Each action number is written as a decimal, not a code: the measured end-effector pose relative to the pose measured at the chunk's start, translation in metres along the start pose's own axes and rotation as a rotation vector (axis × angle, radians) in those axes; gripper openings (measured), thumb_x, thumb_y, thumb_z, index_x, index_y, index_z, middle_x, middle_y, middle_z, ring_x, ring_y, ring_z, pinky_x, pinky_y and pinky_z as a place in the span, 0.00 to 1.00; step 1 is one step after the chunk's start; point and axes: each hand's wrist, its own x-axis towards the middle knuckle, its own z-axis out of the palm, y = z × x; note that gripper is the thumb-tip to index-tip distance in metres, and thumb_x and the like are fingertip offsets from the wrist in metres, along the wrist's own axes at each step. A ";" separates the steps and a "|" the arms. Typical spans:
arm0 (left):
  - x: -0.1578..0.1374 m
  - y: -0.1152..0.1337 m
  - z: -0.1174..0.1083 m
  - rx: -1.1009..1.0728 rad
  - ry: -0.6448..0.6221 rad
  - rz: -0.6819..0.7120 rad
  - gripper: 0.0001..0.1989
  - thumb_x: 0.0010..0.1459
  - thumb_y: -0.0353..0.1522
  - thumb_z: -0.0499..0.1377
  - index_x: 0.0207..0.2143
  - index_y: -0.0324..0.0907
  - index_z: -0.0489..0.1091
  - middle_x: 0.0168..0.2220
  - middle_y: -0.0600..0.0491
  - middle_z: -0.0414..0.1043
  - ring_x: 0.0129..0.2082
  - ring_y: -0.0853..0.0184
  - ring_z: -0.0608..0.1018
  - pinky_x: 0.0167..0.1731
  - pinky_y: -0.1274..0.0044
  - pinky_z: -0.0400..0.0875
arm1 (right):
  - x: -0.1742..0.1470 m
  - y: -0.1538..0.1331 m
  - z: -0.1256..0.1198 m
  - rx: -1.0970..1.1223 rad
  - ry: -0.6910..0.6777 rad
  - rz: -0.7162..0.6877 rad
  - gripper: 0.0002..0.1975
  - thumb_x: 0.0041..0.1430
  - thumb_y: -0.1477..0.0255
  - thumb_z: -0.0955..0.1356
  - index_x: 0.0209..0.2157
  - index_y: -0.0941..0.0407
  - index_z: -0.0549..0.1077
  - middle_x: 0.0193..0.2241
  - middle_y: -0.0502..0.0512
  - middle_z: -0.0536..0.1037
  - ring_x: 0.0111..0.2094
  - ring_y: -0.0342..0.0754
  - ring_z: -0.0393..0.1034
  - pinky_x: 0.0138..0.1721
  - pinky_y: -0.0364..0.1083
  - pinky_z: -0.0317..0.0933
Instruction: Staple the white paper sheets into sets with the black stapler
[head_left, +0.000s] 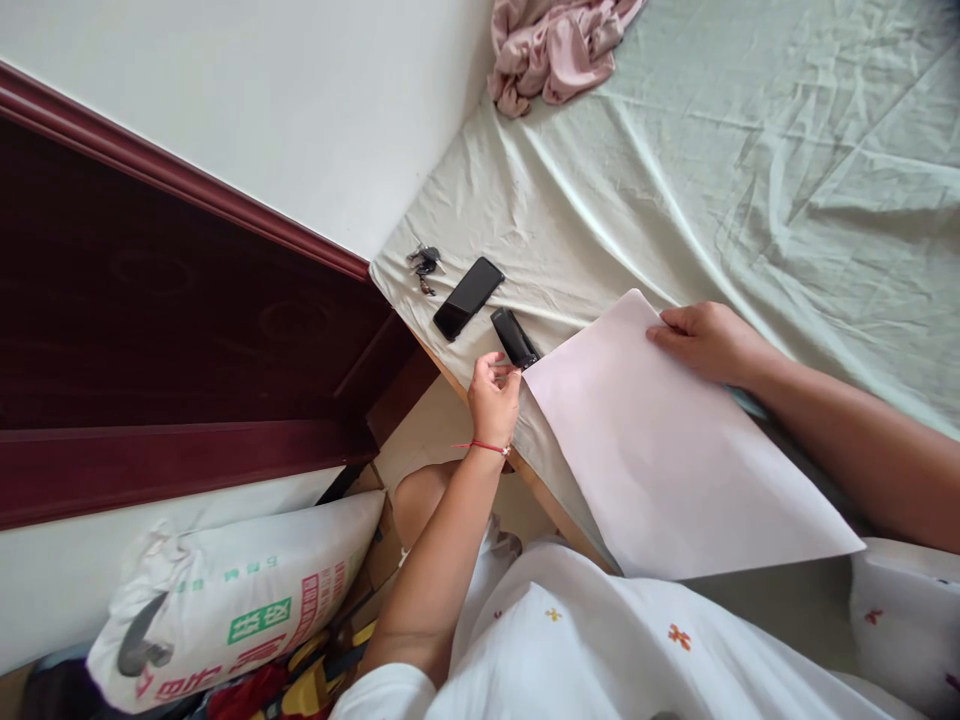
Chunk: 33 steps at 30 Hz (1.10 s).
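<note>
A blank white sheet of paper [675,450] slants over the bed's edge in front of my body. My right hand [709,340] grips its far right edge, thumb on top and fingers underneath. At the near left corner, my left hand [495,400] has its fingers curled, with thumb and fingertips pinching the paper's tip. Just beyond those fingertips lies a small black oblong object [514,337], its kind unclear. A black smartphone [469,297] rests screen up to its left. Farther left is a bunch of keys [426,262].
A pale green sheet [750,190] with wrinkles covers the bed. Crumpled pink cloth [559,50] lies at the far side by the white wall [300,100]. Dark red wooden furniture [187,270] stands left. A printed white sack [255,590] sits on the floor.
</note>
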 end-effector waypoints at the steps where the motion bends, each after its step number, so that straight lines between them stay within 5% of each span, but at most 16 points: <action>1: 0.002 -0.002 -0.002 0.051 0.009 0.077 0.18 0.59 0.27 0.64 0.53 0.42 0.74 0.38 0.51 0.81 0.29 0.70 0.77 0.32 0.78 0.72 | -0.001 -0.002 -0.001 0.004 -0.001 0.008 0.17 0.69 0.64 0.65 0.26 0.53 0.62 0.23 0.48 0.65 0.29 0.44 0.59 0.33 0.47 0.51; 6: 0.004 -0.003 -0.008 0.272 -0.030 0.312 0.27 0.62 0.25 0.58 0.62 0.47 0.77 0.54 0.46 0.82 0.41 0.63 0.83 0.50 0.69 0.78 | -0.003 -0.008 -0.002 0.004 0.015 0.036 0.19 0.69 0.67 0.66 0.24 0.53 0.59 0.23 0.47 0.65 0.28 0.44 0.58 0.32 0.47 0.49; 19: 0.004 0.000 -0.010 0.360 0.006 0.425 0.20 0.66 0.30 0.59 0.57 0.45 0.81 0.57 0.42 0.81 0.51 0.60 0.83 0.37 0.74 0.82 | 0.000 -0.007 -0.002 0.061 0.058 0.059 0.23 0.68 0.70 0.68 0.21 0.53 0.56 0.20 0.45 0.60 0.25 0.42 0.54 0.28 0.47 0.48; 22: 0.007 0.001 -0.012 0.441 0.039 0.527 0.18 0.65 0.28 0.59 0.54 0.45 0.83 0.60 0.42 0.80 0.58 0.56 0.81 0.49 0.67 0.84 | -0.001 -0.008 -0.003 0.073 0.062 0.086 0.23 0.68 0.70 0.68 0.21 0.53 0.56 0.20 0.45 0.60 0.24 0.42 0.55 0.27 0.47 0.49; 26: 0.007 0.002 -0.012 0.494 0.005 0.694 0.17 0.69 0.29 0.58 0.55 0.45 0.82 0.63 0.45 0.80 0.66 0.55 0.79 0.69 0.59 0.74 | -0.002 -0.011 -0.006 0.071 0.068 0.123 0.22 0.69 0.69 0.69 0.21 0.54 0.61 0.20 0.45 0.62 0.24 0.41 0.56 0.26 0.46 0.50; 33: 0.004 0.006 -0.013 0.416 -0.141 0.705 0.17 0.75 0.35 0.55 0.58 0.42 0.80 0.62 0.42 0.81 0.66 0.57 0.80 0.68 0.60 0.74 | -0.002 -0.007 -0.012 0.206 0.026 0.163 0.16 0.69 0.66 0.68 0.26 0.55 0.71 0.21 0.46 0.69 0.22 0.41 0.60 0.26 0.44 0.54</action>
